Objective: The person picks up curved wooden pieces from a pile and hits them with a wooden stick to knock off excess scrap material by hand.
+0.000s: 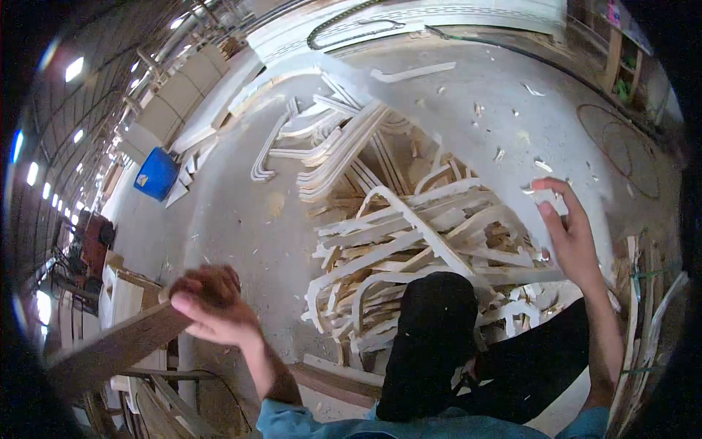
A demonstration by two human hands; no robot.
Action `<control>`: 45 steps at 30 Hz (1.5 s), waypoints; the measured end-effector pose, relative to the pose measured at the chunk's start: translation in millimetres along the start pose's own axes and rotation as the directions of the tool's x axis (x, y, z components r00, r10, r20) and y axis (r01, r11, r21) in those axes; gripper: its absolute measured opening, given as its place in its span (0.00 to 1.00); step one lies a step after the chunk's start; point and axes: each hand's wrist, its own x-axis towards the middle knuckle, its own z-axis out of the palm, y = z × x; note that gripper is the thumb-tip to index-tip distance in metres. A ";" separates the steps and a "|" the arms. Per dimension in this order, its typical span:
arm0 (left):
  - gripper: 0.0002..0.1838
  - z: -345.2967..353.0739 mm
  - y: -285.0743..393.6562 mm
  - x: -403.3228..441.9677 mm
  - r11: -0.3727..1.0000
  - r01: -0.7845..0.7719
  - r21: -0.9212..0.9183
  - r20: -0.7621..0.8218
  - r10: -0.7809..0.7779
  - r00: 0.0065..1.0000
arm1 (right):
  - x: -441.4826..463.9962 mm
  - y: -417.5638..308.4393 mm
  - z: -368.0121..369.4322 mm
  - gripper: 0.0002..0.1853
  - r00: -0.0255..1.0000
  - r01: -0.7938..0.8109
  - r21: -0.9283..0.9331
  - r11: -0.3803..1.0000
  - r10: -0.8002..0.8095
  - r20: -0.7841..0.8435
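Observation:
My left hand (219, 311) is at the near end of a long brown wooden board (117, 344), its thumb across the board and its fingers curled and partly blurred. The board runs off to the lower left. My right hand (572, 238) is raised over the floor, right of the pile, with thumb and fingers bent and apart. A small pale patch shows by its fingertips; whether it is a chip or the floor behind is unclear. Between my hands lies a heap of curved pale wooden strips (409, 245), and beyond it a stack of bent laminated pieces (340, 157).
My knee (439, 314) is against the near side of the heap. A blue bin (156, 174) stands at the left. Upright wooden slats (635, 329) are at my right. Wood chips (542, 164) and a cable (614, 139) lie on the floor; a long white panel stack (439, 22) is at the back.

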 end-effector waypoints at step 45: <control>0.15 38.5 -79.0 -138.4 0.462 0.872 0.164 0.093 -0.887 0.453 | 22.9 49.3 -44.8 0.31 0.893 0.366 -0.600 0.711 -0.086 0.442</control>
